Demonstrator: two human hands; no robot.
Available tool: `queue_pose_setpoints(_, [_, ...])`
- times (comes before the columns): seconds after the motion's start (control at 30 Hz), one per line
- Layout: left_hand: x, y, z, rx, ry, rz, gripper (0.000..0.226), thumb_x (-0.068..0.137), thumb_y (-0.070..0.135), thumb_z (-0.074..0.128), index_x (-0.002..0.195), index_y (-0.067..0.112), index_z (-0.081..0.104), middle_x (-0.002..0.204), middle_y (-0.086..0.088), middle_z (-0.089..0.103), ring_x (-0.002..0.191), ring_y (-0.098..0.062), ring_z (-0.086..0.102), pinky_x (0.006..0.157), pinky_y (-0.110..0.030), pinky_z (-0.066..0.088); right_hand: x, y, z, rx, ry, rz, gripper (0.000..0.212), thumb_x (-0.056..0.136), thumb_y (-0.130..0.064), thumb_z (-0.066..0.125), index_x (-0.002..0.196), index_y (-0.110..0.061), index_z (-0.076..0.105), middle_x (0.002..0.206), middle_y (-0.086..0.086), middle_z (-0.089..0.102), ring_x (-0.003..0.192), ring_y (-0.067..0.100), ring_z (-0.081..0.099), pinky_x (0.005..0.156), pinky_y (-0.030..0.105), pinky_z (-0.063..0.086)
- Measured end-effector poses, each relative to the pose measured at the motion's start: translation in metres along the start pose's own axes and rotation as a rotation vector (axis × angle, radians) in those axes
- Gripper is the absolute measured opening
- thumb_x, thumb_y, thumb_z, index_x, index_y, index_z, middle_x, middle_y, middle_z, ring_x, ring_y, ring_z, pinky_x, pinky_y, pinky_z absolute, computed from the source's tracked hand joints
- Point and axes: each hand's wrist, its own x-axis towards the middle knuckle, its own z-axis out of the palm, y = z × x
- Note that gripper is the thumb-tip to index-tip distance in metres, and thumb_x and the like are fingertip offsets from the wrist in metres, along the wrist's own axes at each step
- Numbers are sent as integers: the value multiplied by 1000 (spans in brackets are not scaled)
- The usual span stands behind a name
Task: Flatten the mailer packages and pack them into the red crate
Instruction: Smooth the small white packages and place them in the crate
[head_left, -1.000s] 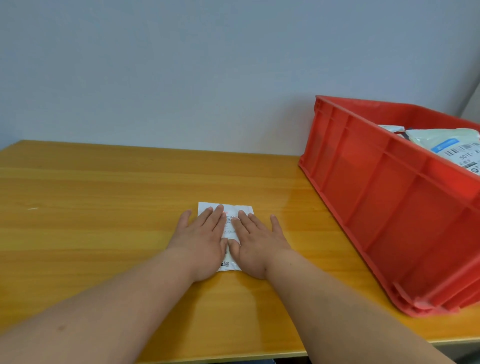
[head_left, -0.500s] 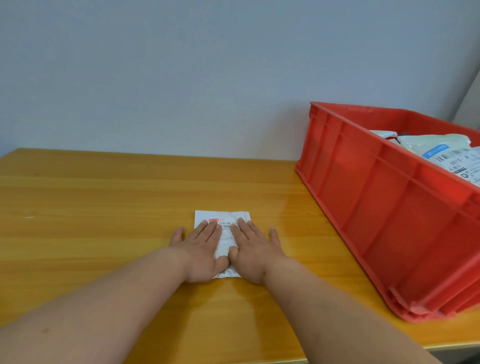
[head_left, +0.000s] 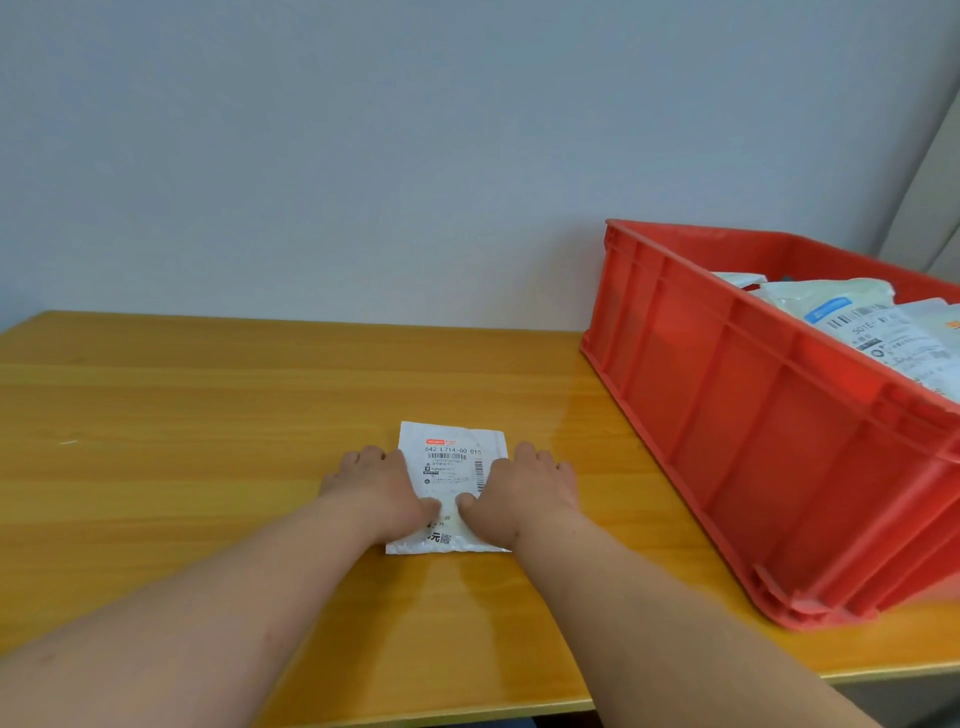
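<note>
A small white mailer (head_left: 451, 467) with a printed label lies flat on the wooden table (head_left: 208, 441). My left hand (head_left: 374, 488) is at its left edge and my right hand (head_left: 524, 488) at its right edge. Both thumbs lie on top of the mailer's near half, and the fingers curl down along its sides, pinching it. The red crate (head_left: 737, 415) stands to the right on the table, a short gap away from my right hand. Several white mailers (head_left: 852, 322) lie inside it.
A plain grey wall runs behind the table. Bare tabletop stretches to the left of my hands and between the mailer and the crate. The table's front edge (head_left: 467, 712) is close below my forearms.
My hands have slid apart from the middle of the mailer to its two sides, uncovering the label. The fingers went from flat on top to curled at the edges.
</note>
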Motion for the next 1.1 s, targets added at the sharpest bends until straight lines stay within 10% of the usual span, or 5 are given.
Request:
queue_pose_setpoints(0.2, [1,10,-5,-703,-31,-107,28,90,3,51,115,14,57,113,-10,64,87,-25,59,68,-30,50,-1,-10,-4,198,-104,89,42,90,-26,41,130,-17,51,140,8,35,128,29,35,103,39,33])
queue_pose_setpoints(0.37, [2,-1,-3,-1093,-56,-328,6,91,-3,56,93,2,59,104,-23,67,79,-31,59,57,-31,40,-5,-10,-13,296,-210,90,51,93,-22,35,144,-24,40,148,8,28,135,31,29,106,43,32])
queue_pose_setpoints(0.57, [-5,1,-45,-1396,-8,-167,20,98,0,50,104,14,63,100,-12,70,88,-29,67,67,-39,53,-3,-4,-44,583,-133,43,72,93,-20,40,156,-41,11,150,9,37,129,32,45,108,48,39])
queue_pose_setpoints(0.77, [-2,5,-97,-1526,190,-47,17,99,12,55,114,11,62,102,-10,71,88,-30,69,80,-45,56,-3,10,-107,780,184,-69,73,85,8,36,147,-29,30,114,6,52,72,15,49,50,24,35])
queue_pose_setpoints(1.1, [-10,90,-158,-1409,173,211,77,91,-6,57,147,33,24,104,-1,63,87,-23,69,68,-39,59,9,73,-200,625,543,-70,45,90,2,38,127,-17,57,130,13,48,91,25,53,75,29,43])
